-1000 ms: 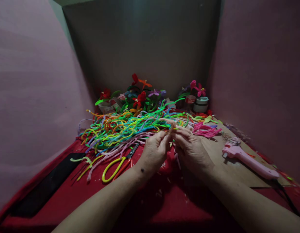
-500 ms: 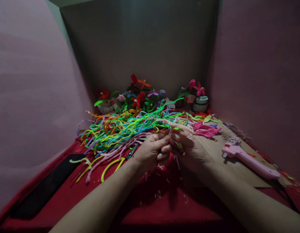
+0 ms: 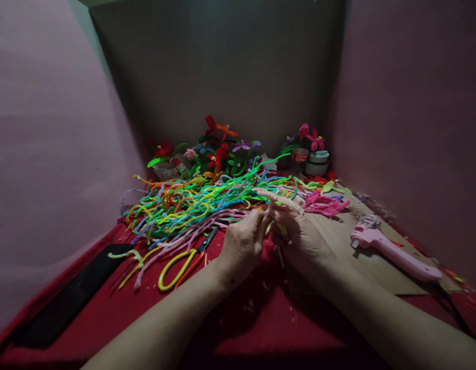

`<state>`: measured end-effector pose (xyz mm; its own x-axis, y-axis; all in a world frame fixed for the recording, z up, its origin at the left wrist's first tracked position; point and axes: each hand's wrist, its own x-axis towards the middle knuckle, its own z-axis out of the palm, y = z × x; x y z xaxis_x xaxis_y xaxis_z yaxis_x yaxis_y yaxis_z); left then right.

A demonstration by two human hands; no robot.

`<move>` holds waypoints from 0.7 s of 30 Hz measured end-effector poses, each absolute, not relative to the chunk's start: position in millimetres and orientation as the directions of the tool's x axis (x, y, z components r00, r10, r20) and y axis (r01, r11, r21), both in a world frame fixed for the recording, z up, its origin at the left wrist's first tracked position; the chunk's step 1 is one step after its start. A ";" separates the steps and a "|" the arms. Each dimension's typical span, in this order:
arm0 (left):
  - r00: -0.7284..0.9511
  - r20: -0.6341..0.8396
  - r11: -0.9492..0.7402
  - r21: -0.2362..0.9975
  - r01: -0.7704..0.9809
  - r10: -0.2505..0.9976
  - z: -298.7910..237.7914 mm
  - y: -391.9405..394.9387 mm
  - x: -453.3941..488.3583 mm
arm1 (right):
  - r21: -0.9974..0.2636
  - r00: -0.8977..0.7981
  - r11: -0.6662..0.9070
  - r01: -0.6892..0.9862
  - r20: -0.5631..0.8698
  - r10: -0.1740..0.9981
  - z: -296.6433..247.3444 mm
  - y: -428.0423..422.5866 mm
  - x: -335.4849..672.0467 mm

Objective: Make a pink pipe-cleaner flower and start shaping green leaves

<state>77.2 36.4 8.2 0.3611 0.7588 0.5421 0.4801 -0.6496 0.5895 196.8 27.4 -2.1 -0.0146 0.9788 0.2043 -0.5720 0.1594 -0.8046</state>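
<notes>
My left hand (image 3: 242,240) and my right hand (image 3: 304,241) meet in front of the pile, both closed. Between their fingertips they pinch a pale pink pipe-cleaner flower (image 3: 281,199), whose fuzzy petals stick out above the fingers. Something yellowish shows near the right palm, too shaded to name. My fingers hide the lower part of the flower. Just beyond lies a heap of colourful pipe cleaners (image 3: 207,198). Scissors with yellow and red handles (image 3: 163,271) rest left of my left hand.
A pink glue gun (image 3: 400,257) lies on a cardboard sheet (image 3: 334,241) at right. Finished pipe-cleaner flowers (image 3: 222,153), a lidded jar (image 3: 317,163) and bright pink pipe cleaners (image 3: 326,203) stand or lie behind. A black flat object (image 3: 72,295) is at left on the red cloth (image 3: 276,329).
My left hand has turned, its back now facing up and its fingers bunched higher at the flower. The pink petals have tilted slightly. More of the scissors shows.
</notes>
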 end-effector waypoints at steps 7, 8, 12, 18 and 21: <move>0.309 0.364 -0.449 0.849 0.279 0.879 12.3 35.8 83.5 | -0.745 0.010 0.108 -0.658 0.135 0.991 -5.8 30.4 195.6; 0.308 0.338 -0.415 0.880 0.232 0.889 13.6 35.7 84.1 | -0.738 0.018 0.097 -0.668 0.114 0.993 -5.6 30.4 195.7; 0.351 0.199 -0.223 0.974 0.030 0.915 21.1 34.9 84.3 | -0.750 0.005 0.084 -0.656 0.108 0.994 -0.7 28.2 197.9; 0.545 0.065 0.054 0.979 -0.199 0.836 26.8 38.9 75.3 | -0.807 -0.101 0.078 -0.585 0.167 0.981 7.7 23.5 201.5; 0.691 0.008 0.190 0.959 -0.210 0.723 27.8 40.9 71.8 | -0.789 -0.141 0.105 -0.605 0.236 0.962 6.2 25.3 200.8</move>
